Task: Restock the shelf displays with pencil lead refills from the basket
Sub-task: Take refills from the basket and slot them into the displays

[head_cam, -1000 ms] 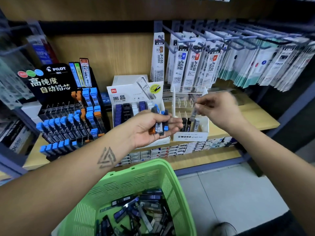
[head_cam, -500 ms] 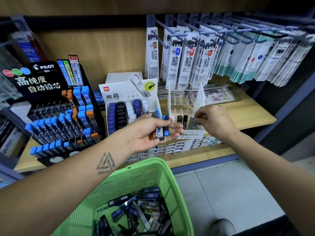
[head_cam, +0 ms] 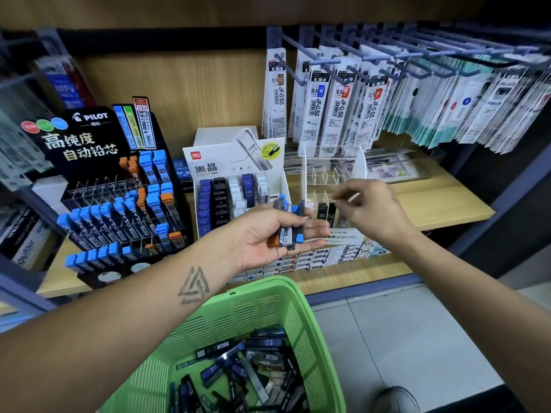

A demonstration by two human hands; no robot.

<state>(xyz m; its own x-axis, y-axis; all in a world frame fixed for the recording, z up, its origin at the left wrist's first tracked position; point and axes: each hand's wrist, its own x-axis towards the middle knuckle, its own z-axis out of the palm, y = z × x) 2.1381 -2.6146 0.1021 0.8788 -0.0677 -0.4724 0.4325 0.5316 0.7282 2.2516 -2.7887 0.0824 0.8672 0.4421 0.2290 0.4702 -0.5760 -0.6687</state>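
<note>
Head view: the left hand [head_cam: 268, 234], palm up, fingers curled, holds several lead refills [head_cam: 287, 225] just in front of the MONO display [head_cam: 337, 204]. The right hand [head_cam: 369, 210], fingers loosely bent, hovers over its front edge; whether it pinches anything, I cannot tell. The green basket [head_cam: 268, 308] of refills sits below.

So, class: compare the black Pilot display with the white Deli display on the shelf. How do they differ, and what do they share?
The Pilot display is black with stepped clear tiers; the Deli display is a white card box. Pilot's refills have blue and orange caps and leave many gaps; Deli's stand in tight rows of blue, black and white. Pilot is larger and stands left of Deli. Both hold pencil lead refills on the same wooden shelf.
</note>
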